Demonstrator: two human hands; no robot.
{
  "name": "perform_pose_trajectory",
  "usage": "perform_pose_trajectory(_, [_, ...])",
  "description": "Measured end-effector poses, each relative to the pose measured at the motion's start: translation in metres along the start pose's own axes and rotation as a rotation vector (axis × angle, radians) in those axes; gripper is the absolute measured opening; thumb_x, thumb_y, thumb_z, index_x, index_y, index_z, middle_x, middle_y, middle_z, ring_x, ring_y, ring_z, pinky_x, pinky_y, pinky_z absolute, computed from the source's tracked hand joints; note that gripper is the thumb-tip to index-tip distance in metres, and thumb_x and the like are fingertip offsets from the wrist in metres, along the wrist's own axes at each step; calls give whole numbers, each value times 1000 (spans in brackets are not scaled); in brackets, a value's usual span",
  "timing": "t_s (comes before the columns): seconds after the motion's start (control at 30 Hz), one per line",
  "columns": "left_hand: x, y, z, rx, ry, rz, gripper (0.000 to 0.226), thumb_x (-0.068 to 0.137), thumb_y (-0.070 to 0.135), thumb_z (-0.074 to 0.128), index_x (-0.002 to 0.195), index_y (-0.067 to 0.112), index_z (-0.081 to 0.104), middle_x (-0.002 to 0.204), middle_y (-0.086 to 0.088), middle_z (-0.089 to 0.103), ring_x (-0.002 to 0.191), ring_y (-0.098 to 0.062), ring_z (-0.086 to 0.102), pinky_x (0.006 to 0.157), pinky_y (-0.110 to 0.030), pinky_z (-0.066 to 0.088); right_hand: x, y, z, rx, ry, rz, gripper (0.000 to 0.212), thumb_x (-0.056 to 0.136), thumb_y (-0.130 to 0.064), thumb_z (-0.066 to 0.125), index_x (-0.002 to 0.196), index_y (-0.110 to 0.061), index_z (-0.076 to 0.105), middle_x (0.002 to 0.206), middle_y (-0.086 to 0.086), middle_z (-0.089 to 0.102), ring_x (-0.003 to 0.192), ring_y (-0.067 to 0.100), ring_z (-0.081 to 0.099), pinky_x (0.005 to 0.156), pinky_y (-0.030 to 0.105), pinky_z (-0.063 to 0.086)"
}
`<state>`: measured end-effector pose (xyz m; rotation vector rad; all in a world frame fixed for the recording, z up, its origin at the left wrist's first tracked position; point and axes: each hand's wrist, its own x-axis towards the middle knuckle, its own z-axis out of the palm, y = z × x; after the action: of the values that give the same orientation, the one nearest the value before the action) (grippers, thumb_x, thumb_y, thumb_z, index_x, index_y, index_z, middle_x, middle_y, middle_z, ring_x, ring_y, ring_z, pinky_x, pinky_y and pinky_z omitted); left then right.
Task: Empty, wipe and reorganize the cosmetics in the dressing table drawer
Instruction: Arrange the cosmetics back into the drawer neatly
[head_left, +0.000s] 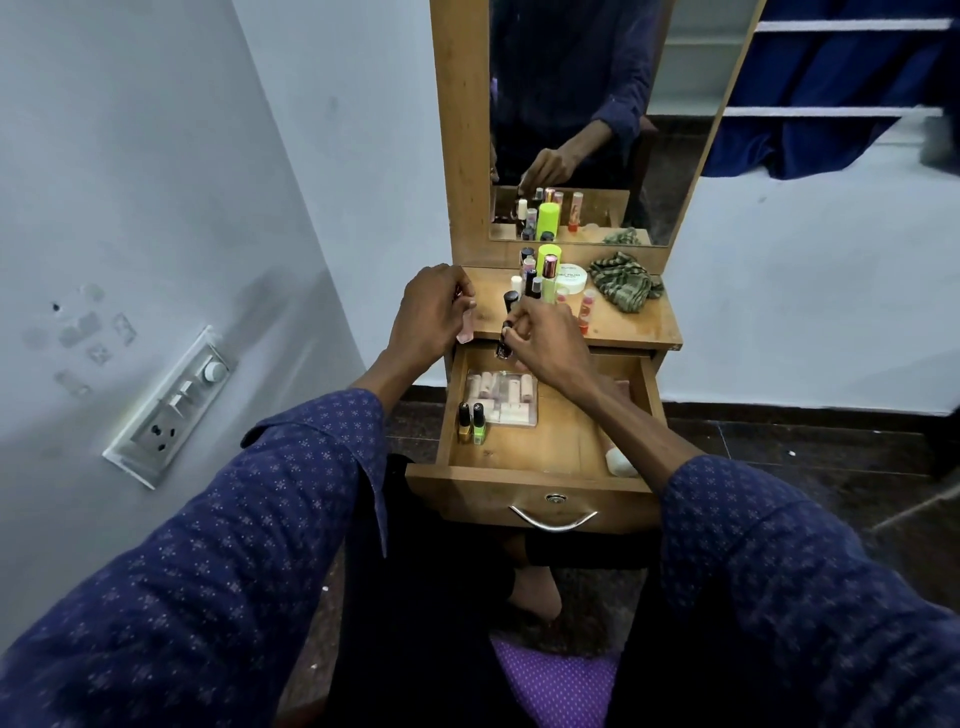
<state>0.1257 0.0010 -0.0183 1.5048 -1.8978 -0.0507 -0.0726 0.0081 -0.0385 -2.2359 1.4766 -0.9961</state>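
Open wooden drawer (524, 475); two upright polish bottles (471, 423) inside.

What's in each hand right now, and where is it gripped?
Left hand holds a pale pink tube by its upper part; right hand pinches a dark nail-polish bottle by its cap.

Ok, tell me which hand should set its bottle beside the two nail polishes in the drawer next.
Probably the right hand: its dark bottle already hangs over the open drawer; the left hand holds a pink bottle over the tabletop edge.
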Motion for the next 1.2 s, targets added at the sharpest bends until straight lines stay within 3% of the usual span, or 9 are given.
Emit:
perform_pose_trajectory(0.07, [-2, 1, 4, 32, -1, 12, 4, 96, 14, 69, 100, 14, 70, 100, -5, 69, 94, -22, 61, 76, -29, 40, -10, 4, 2, 14, -17, 11, 7, 91, -15, 71, 98, -16, 69, 68, -3, 67, 62, 9, 67, 67, 39, 62])
perform_pose_trajectory(0.33, [0, 4, 17, -57, 84, -64, 11, 99, 16, 67, 109, 11, 69, 108, -5, 67, 99, -23, 62, 81, -29, 45, -25, 12, 10, 115, -57, 121, 7, 95, -12, 70, 96, -16, 65, 75, 2, 70, 66, 15, 71, 65, 44, 63])
perform_pose_trajectory(0.57, [-11, 2, 20, -65, 3, -88, 45, 100, 26, 68, 143, 20, 57, 119, -11, 59, 110, -26, 54, 86, -29, 40, -17, 11, 22, 147, -38, 142, 6, 95, -14, 71, 95, -18, 66, 75, 1, 70, 71, 17, 71, 70, 47, 63])
perform_pose_trajectory(0.77, [-19, 6, 24, -69, -10, -76, 41, 98, 29, 69, 137, 25, 58, 115, -8, 63, 108, -24, 55, 82, -29, 37, -16, 20, 16, 153, -4, 169, 7, 96, -18, 72, 99, -16, 66, 81, 0, 69, 72, 16, 71, 70, 45, 63])
perform_pose_trajectory(0.83, [-24, 11, 27, -81, -26, -23, 40, 98, 31, 67, 136, 25, 57, 114, -5, 62, 106, -22, 54, 82, -34, 43, -20, 26, 11, 138, 9, 167, 7, 96, -20, 70, 100, -17, 66, 81, -2, 69, 73, 14, 71, 70, 43, 64])
perform_pose_trajectory(1.0, [-43, 35, 47, -70, -179, 77, 42, 93, 34, 71, 132, 29, 55, 110, -3, 60, 101, -20, 57, 84, -37, 50, -40, 44, -7, 62, 55, 173, 4, 96, -24, 68, 100, -22, 68, 80, -9, 68, 73, 5, 65, 63, 26, 51])
perform_pose_trajectory(1.2, [-74, 57, 83, -25, -344, 135, 47, 87, 28, 80, 127, 21, 59, 123, -4, 67, 112, -25, 60, 87, -39, 50, -72, 75, -24, -14, 2, 244, 8, 89, -25, 71, 97, -26, 72, 81, -12, 71, 76, 6, 66, 70, 36, 59])
